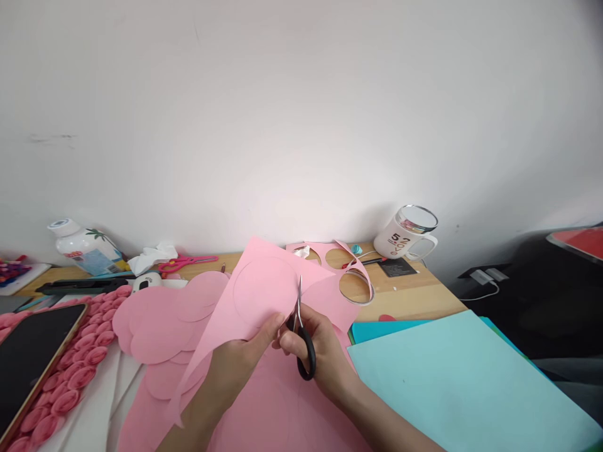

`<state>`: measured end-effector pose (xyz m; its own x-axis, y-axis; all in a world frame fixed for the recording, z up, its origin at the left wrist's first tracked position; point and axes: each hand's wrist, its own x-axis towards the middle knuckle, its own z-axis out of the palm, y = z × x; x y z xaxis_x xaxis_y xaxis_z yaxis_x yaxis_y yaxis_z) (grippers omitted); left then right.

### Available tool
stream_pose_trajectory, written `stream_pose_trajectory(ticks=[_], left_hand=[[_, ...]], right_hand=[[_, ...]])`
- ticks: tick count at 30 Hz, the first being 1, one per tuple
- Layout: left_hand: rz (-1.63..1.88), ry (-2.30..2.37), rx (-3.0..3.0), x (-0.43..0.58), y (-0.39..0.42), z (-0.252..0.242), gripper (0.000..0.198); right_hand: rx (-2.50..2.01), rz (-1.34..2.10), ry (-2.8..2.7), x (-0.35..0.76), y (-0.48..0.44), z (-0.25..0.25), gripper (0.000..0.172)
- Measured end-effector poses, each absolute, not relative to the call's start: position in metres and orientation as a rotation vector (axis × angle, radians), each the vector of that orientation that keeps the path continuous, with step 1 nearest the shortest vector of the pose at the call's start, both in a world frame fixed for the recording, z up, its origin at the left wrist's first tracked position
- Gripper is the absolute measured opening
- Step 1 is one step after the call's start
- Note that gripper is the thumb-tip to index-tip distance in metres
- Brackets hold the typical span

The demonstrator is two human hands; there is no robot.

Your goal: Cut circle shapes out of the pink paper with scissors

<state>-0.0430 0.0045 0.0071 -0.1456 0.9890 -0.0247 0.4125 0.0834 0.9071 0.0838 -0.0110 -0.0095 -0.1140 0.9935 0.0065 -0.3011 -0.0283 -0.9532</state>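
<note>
My left hand [252,351] pinches the lower right edge of a pink paper sheet [245,276] that has a circle drawn on it. In my right hand [320,351] are black-handled scissors [306,355], pointing up, with the metal blades at the sheet's right edge near the drawn circle. Both hands are close together in the middle of the view. Left of them lies a pile of cut pink paper circles [160,326]. Behind them is a pink paper scrap with round holes [330,257]. More pink paper lies under my forearms.
At right lies a stack of light blue sheets [461,376]. A white mug [400,235] stands by the wall. Pink scissors [188,262], a white bottle [87,248] and crumpled tissue [153,257] are at the back left. A phone [38,364] rests beside rows of pink rosettes [85,370].
</note>
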Motion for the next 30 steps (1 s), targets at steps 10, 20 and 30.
stream_pose_trajectory(ticks=[10, 20, 30], left_hand=[[1.12, 1.417, 1.325, -0.039, 0.007, 0.015, 0.023], [1.132, 1.332, 1.347, -0.039, 0.01, 0.014, 0.027], [1.132, 1.472, 1.23, -0.036, 0.005, 0.014, 0.026]], right_hand=[[-0.998, 1.436, -1.015, 0.083, -0.013, -0.01, 0.024], [-0.965, 1.452, -1.007, 0.081, -0.012, -0.012, 0.024], [-0.938, 1.417, -1.051, 0.085, -0.011, -0.009, 0.041]])
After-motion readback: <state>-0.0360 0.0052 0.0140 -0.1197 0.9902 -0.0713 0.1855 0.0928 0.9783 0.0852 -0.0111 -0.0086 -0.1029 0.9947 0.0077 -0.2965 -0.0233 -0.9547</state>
